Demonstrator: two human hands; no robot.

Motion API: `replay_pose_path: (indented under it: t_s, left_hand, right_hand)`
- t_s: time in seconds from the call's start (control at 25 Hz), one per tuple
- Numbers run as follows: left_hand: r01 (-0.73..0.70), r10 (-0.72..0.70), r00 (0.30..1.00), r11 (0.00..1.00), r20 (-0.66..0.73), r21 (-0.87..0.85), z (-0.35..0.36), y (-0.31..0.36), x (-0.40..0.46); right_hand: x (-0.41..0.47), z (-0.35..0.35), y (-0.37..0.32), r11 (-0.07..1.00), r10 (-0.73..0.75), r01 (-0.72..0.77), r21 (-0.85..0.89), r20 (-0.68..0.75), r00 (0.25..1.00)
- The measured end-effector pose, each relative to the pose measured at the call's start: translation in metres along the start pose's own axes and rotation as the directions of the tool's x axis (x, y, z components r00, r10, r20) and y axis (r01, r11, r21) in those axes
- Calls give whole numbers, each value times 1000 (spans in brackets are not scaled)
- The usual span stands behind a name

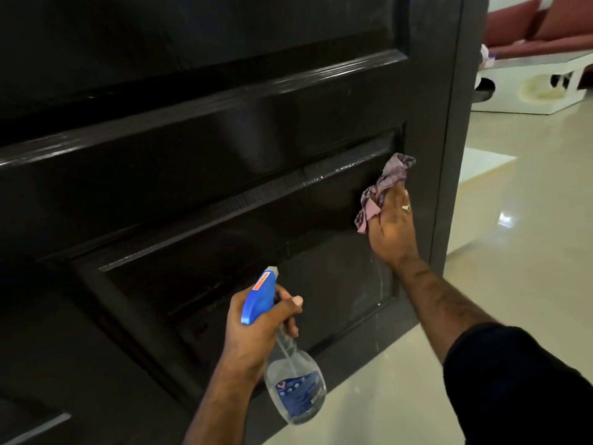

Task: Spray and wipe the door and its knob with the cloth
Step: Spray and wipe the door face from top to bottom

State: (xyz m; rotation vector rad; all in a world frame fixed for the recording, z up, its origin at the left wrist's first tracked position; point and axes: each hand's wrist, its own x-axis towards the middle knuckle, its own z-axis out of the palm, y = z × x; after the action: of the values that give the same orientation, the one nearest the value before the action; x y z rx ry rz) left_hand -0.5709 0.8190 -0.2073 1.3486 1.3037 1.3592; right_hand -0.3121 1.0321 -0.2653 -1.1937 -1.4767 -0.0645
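Nothing was actually readable. The spray bottle (293,385) had a blue label on its clear belly with some white dots and lines, way too blurry to make out any brand. Above that label, up on the blue trigger head (259,298), sat a small red-orange sticker, equally unreadable.

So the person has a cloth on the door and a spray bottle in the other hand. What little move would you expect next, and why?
Probably a short wipe leftward along the recessed panel. The right hand presses the bunched cloth against the door near the panel's right edge, and pale streaks show on the dark surface below it. The left hand holds the spray bottle pointed at that panel, so it seems already sprayed.
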Motion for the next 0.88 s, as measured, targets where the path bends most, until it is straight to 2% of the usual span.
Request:
replay_pose_path:
  t_s: [0.12, 0.2, 0.32, 0.48, 0.6, 0.72, 0.84, 0.88]
  left_hand:
    - [32, -32, 999, 999, -16, 17, 4, -10, 4]
    - [64, -60, 996, 997, -62, 52, -5, -16, -2]
    - [91, -79, 984, 993, -158, 76, -38, -24, -23]
    - [46, -29, 974, 996, -224, 74, -107, -29, -62]
    - [39, -34, 963, 999, -269, 11, -153, -27, -94]
    - [64, -69, 941, 998, -332, -26, -184, -27, -117]
    - [75, -72, 939, 997, -336, -3, -194, -25, -122]
    - [66, -58, 943, 998, -327, 15, -192, -26, -121]
  right_hand:
    - [-12, 23, -27, 971, 202, -194, 141, -48, 978]
    - [-36, 39, -55, 966, 219, -204, 161, -76, 973]
    - [-84, 58, -114, 994, -13, 18, 104, -44, 999]
    - [-131, 80, -203, 947, -321, 319, 44, 91, 943]
    - [-160, 104, -259, 851, -522, 523, 35, 148, 840]
    - [-183, 121, -300, 673, -730, 737, 60, 211, 650]
    - [-170, 113, -289, 524, -834, 851, 40, 227, 503]
    - [-160, 108, -274, 500, -849, 865, 32, 218, 482]
